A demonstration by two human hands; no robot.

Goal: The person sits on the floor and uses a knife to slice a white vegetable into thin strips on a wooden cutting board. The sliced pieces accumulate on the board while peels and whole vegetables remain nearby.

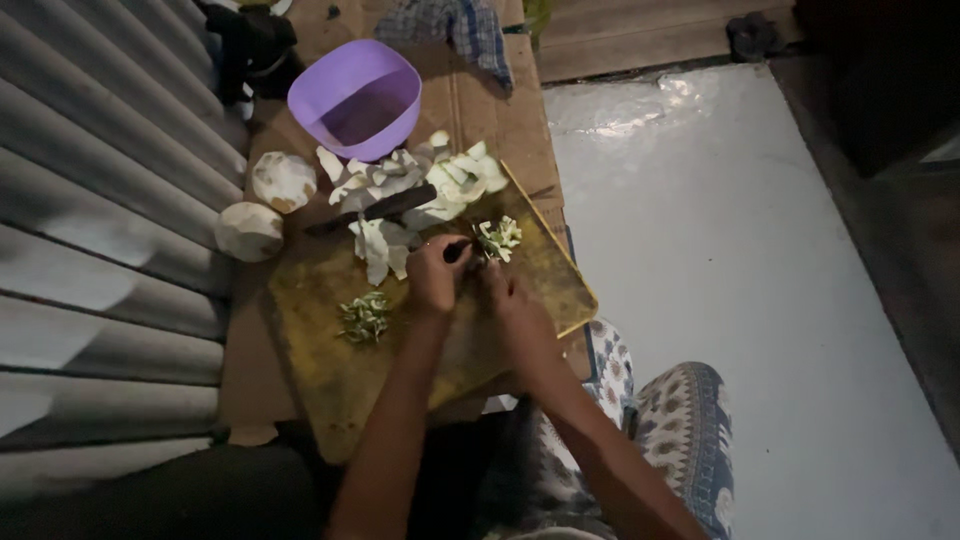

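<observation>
A round lilac plastic bowl (356, 98) sat at the far end of the work surface, mouth up; its inside looked dark and whether anything lay in it could not be told. Just near of it a heap of pale cut vegetable pieces (420, 185) spread across the far edge of the worn yellowish wooden chopping board (330, 370). Two pale round peeled vegetables (266, 205) rested left of the board, beside the grey corrugated metal wall (100, 200).

The left hand (436, 275) was closed around the dark handle of a small knife (456, 251); only a short stub of handle showed above the fist, blade hidden, so its long axis could not be told for sure. The right hand (505, 290) lay just right of it, fingers curled down on the board, tips at a small clump of pale green chopped vegetable (499, 238). Whether those fingers pinched the clump or only pressed beside it could not be told. The clump sat on the far right part of the board, ragged and loose, lighter than the board.

A second small pile of green chopped bits (366, 318) lay left of the left hand. A long dark-bladed knife (372, 210) rested flat among the pale pieces, long axis running left-near to right-far. A checked cloth (455, 25) lay far beyond the bowl.
</observation>
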